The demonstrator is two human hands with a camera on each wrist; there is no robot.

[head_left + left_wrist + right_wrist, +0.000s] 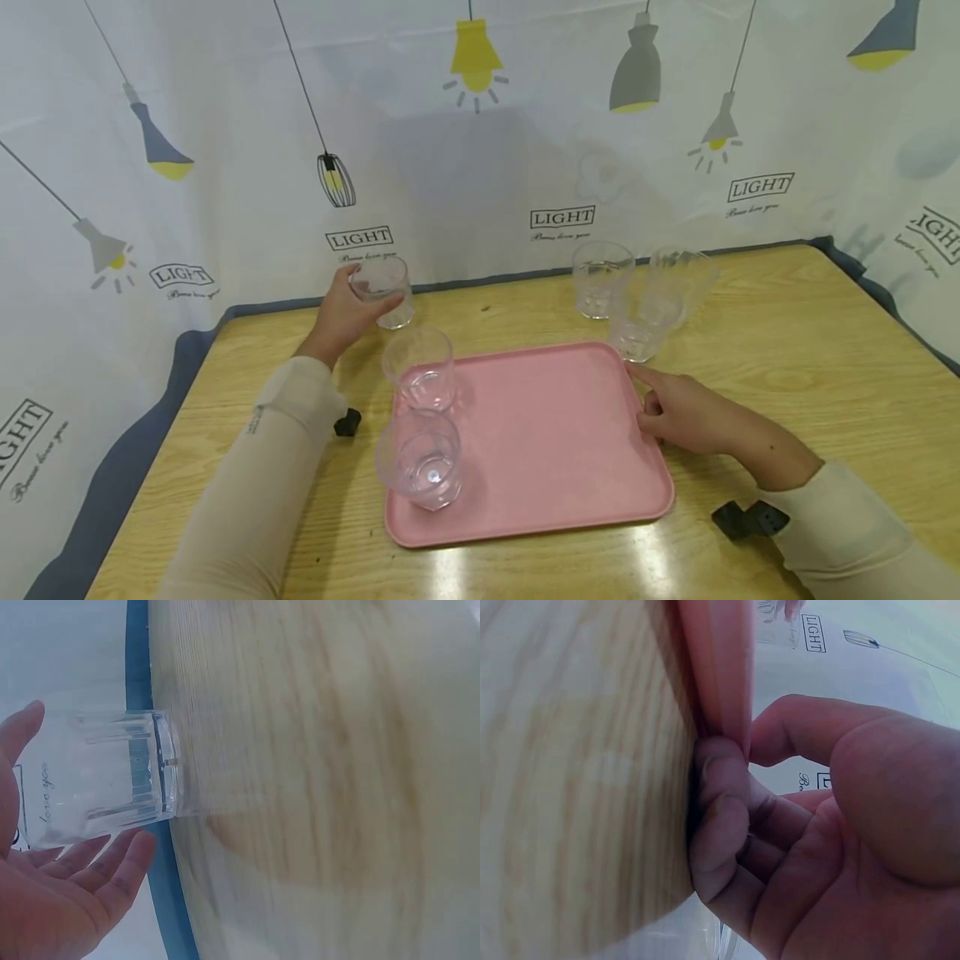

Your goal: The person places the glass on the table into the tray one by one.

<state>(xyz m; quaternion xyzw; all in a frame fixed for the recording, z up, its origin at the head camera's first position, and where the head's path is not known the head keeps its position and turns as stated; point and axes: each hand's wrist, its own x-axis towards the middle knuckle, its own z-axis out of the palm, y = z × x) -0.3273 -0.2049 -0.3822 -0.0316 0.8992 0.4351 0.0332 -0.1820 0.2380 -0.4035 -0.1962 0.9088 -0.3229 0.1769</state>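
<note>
At the table's far left edge, my left hand [341,315] curves its thumb and fingers around a clear plastic cup [396,312]. In the left wrist view the cup [124,772] stands upright, its base at the tabletop. On the right, my right hand [686,411] pinches the rim of the pink tray [555,442]. The right wrist view has the thumb over the tray's edge [724,667] and curled fingers beneath and against it. Two clear cups stand along the tray's left side, one at the front [431,475] and one behind it [427,379].
Beyond the tray's far right corner stand three more clear cups [600,287], grouped closely on the wooden table [810,350]. A white curtain [465,167] printed with lamps hangs behind the table, its dark blue hem along the back edge.
</note>
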